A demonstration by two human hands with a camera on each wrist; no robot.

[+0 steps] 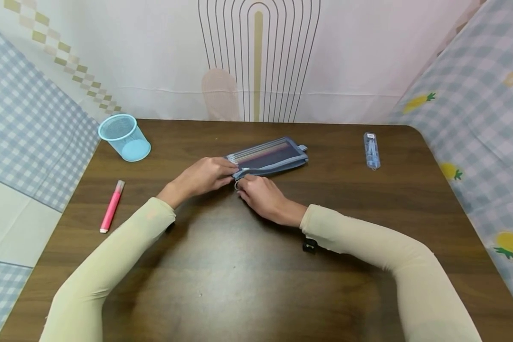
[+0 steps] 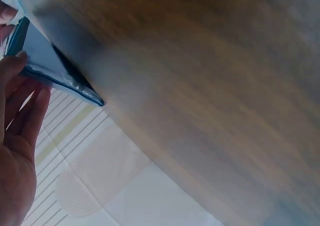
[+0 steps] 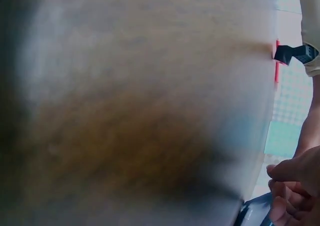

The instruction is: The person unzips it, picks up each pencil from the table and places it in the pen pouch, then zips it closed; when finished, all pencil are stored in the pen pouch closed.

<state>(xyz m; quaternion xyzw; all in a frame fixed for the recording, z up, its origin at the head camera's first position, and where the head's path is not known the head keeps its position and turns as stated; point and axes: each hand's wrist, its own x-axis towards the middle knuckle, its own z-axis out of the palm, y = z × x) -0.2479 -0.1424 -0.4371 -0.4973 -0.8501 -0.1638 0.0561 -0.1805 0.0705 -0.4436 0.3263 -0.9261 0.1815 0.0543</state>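
A flat blue zip pencil case (image 1: 278, 154) with a see-through top lies at a slant on the wooden table, and several thin pencils (image 1: 256, 151) show inside it. My left hand (image 1: 203, 175) grips its left end; in the left wrist view the thumb and fingers hold the case's edge (image 2: 42, 59). My right hand (image 1: 262, 195) pinches at the front left corner, beside a small metal ring (image 1: 237, 184) and the pale blue zip. The right fingertips are partly hidden, so what exactly they pinch is unclear. In the right wrist view the case (image 3: 257, 208) is only partly seen.
At the back left a light blue mesh pen cup (image 1: 126, 137) stands tilted in the picture. A pink marker (image 1: 112, 207) lies to the left of my left arm. On the back right is a small blue clear case (image 1: 371, 151). Patterned cloth (image 1: 154, 57) surrounds the table (image 1: 222, 275).
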